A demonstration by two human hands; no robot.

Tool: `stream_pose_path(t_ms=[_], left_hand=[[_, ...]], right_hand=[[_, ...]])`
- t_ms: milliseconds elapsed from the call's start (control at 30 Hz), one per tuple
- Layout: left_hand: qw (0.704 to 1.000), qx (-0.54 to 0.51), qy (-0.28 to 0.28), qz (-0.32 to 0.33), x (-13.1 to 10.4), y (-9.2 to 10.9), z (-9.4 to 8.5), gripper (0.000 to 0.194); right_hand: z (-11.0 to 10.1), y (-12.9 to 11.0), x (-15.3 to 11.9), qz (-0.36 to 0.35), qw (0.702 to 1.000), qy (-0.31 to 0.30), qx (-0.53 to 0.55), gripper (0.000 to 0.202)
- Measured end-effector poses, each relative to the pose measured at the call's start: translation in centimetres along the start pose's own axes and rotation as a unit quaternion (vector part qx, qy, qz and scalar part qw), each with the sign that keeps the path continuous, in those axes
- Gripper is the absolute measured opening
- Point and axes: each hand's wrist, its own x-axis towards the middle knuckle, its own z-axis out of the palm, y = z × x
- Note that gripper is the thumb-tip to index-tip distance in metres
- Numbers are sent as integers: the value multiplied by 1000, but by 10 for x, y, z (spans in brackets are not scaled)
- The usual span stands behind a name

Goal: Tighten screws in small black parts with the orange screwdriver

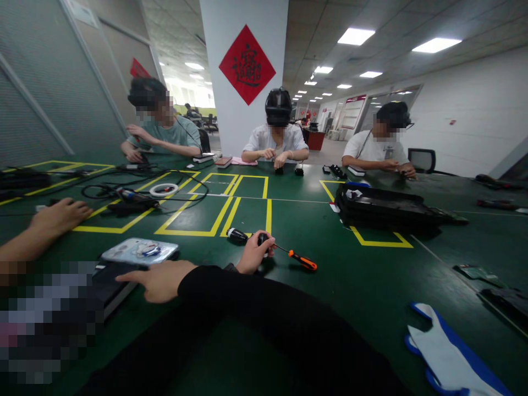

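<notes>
My arms cross in black sleeves. My left hand [253, 254], reaching farther out, is closed round a small black rounded object [263, 238] whose kind I cannot make out. Beside it lies a screwdriver [303, 260] with an orange and black handle, its shaft toward those fingers. A black cylindrical piece with a white end [237, 236] rests just left of that hand. My right hand [167, 280] extends to the left with its index finger stretched out and holds nothing. That fingertip is over a dark notebook-like block [113, 283]; contact is unclear. A light-blue phone-like slab [140, 250] lies behind it.
Another person's hand [61, 217] rests on the table [313, 308] at left. Cables [132, 195] lie beyond. Black trays [383, 206] are stacked at right, and a blue-and-white glove [451, 349] lies near right. Several people sit across the table.
</notes>
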Motion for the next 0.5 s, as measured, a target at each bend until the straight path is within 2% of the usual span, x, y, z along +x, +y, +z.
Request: stream_pose_path(t_ms=[67,100,167,267,300,333,400,500], left_hand=[[1000,0,1,-2,0,0,-1,23],[1000,-1,1,-4,0,0,-1,22],[1000,-1,5,-9,0,0,-2,20],[999,10,16,-26,2,3,1,12],[999,14,24,-30,2,5,3,10],[999,18,33,-33,2,7,5,15],[998,19,48,-29,2,9,10,25],[1000,1,24,-13,2,11,16,17]], right_hand=[[-5,-5,-7,3,1000,6,6,67],[-9,-8,-17,-5,999,30,12,70],[-19,-14,-48,-19,993,116,15,72],[-39,-11,-117,-8,962,274,-2,61],[-44,-4,-143,5,953,302,-16,54],[-49,5,-168,41,940,337,-29,47],[-51,33,-216,122,920,369,-47,41],[-35,79,-276,217,905,367,-16,44]])
